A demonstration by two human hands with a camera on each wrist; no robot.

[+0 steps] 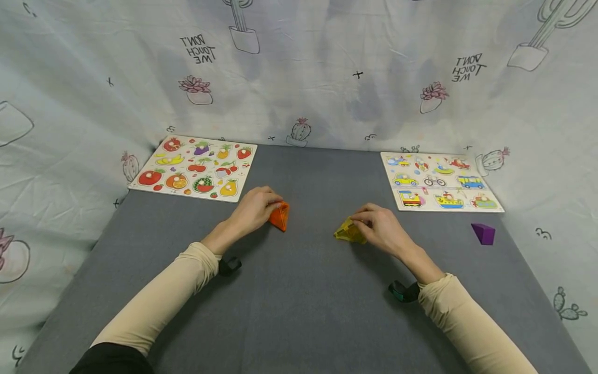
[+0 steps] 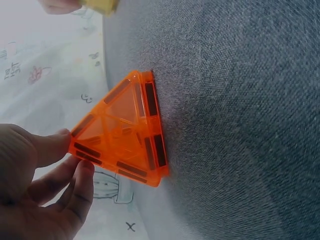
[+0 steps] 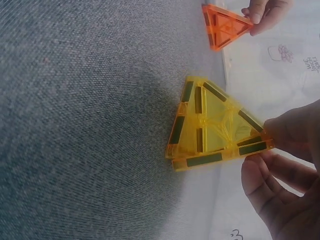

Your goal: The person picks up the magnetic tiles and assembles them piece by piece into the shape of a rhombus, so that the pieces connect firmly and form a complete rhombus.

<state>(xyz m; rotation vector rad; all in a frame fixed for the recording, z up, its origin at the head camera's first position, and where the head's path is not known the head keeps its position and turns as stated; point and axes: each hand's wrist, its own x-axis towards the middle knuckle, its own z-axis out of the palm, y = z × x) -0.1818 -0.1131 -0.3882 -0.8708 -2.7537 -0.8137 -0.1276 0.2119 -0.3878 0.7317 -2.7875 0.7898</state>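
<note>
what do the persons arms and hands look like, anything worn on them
Both arms wear long beige sleeves reaching the wrists. The left hand and right hand are bare: no gloves or rings visible. A small dark device hangs under each wrist; the right one shows a teal tint.

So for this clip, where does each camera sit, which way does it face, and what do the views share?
Head: worn on the head, looks forward and down at the grey table; both forearms, left hand and right hand show.
Left wrist: at the left wrist, looks along the hand at the orange pyramid; fingertips show.
Right wrist: at the right wrist, looks at the yellow pyramid; its fingers show.
Shared: both wrist views catch the other hand's pyramid at the far edge.
</note>
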